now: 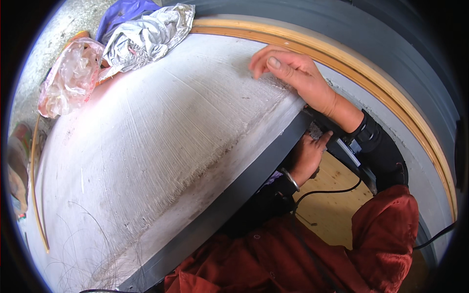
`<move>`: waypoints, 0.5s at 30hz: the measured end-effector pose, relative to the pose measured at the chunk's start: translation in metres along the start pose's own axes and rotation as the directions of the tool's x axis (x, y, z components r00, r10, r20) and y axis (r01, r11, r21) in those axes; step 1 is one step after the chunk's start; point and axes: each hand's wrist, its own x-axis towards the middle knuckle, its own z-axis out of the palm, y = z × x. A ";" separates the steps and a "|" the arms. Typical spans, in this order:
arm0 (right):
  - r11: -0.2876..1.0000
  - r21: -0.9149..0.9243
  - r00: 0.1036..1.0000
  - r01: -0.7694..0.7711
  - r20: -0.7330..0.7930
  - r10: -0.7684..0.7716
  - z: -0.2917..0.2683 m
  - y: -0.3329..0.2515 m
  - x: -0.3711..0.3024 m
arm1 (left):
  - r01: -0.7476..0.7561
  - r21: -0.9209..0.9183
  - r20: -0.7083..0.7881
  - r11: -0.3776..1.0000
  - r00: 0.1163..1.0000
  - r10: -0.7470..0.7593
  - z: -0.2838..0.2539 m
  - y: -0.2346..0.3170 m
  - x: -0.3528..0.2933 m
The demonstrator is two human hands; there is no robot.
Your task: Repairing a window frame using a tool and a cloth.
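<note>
My right hand (305,78) is over the far right part of a pale grey worktop (146,122). Its fingers bend down towards the surface, thumb apart from them, with nothing visible between. Below the worktop's dark edge (239,195), my left hand (308,158), with a silver bangle at the wrist, is curled by a small grey speckled piece (315,130). Its thumb points to the upper right; what the fingers hold is hidden. Right beside it is a dark device with a metal plate (348,151), partly covered by my right forearm.
A clear plastic bag (73,75), a crumpled whitish bag (149,39) and a purple bag (122,17) lie at the far left. A thin stick (35,185) rests at the left edge. A black cable (332,191) curves over a wooden board (337,215). Wooden trim (381,75) runs along the far side.
</note>
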 end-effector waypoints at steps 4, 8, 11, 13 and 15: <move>0.997 0.058 0.998 -0.056 0.033 0.054 0.001 -0.002 0.001 | 0.113 -0.274 -0.061 0.955 0.989 -0.134 0.002 0.003 0.004; 0.988 0.028 0.984 -0.152 -0.092 0.154 -0.013 0.008 0.003 | 0.267 -0.206 0.045 0.941 0.964 -0.264 -0.004 0.024 -0.002; 0.976 -0.017 0.946 -0.217 -0.249 0.206 -0.036 0.010 0.008 | 0.196 -0.389 -0.008 0.900 0.976 -0.216 -0.005 0.037 -0.002; 0.990 -0.046 0.920 -0.135 -0.378 0.108 -0.050 0.015 0.014 | 0.229 -0.477 0.044 0.849 0.971 -0.237 -0.005 0.035 0.000; 0.993 -0.039 0.891 -0.108 -0.446 0.079 -0.066 0.015 0.018 | 0.192 -0.538 0.030 0.821 0.977 -0.209 -0.004 0.026 0.002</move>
